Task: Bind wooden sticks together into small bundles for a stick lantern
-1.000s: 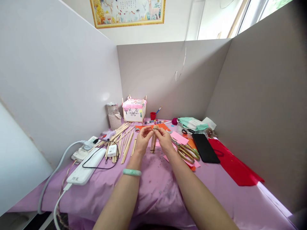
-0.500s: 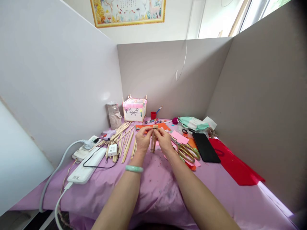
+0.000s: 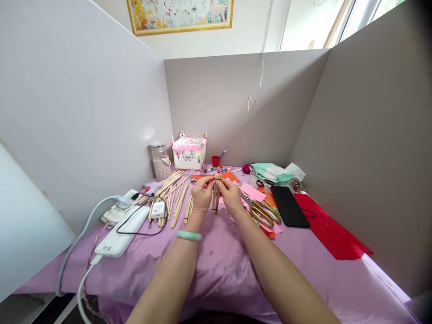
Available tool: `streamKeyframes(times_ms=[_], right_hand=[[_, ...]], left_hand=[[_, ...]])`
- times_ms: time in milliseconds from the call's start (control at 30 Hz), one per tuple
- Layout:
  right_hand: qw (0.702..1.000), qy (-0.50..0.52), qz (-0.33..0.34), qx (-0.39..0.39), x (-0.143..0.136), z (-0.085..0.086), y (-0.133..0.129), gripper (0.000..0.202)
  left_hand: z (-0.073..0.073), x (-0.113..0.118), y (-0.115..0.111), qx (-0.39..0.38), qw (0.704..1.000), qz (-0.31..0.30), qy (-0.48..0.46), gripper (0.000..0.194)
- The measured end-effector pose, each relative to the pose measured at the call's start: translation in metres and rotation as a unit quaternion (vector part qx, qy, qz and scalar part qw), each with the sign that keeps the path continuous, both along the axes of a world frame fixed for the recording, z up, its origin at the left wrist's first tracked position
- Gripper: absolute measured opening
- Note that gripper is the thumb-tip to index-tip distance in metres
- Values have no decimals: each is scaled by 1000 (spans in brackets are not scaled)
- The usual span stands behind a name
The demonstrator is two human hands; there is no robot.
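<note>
I pinch a bundle of wooden sticks between my left hand and right hand, upright, long axis vertical, just left of the gold-handled scissors, both hands equally close.

Your left hand and right hand met at frame centre around an upright stick bundle; loose sticks lay left, scissors right, the box above them.

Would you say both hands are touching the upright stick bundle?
Touching: the head view shows left hand and right hand fingers wrapped on the stick bundle.
</note>
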State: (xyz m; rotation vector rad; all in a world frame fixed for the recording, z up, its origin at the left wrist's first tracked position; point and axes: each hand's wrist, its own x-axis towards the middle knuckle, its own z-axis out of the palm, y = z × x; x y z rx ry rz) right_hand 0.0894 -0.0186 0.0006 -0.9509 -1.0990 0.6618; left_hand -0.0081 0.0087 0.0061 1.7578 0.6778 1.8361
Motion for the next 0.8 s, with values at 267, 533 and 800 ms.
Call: streamKeyframes(times_ms=[267,533,800], right_hand=[[1000,-7,-6,0,1,-1,-1,26],[1000,-16,-16,-1,0,0,-1,26],[999,-34,-27,7,1,-2,0,27]], left_hand=[[0,-2,2,24,999,21,20,10],[0,-1,-1,11,999,28,12,11],[-1,-3,4,30,999,22,27,11]])
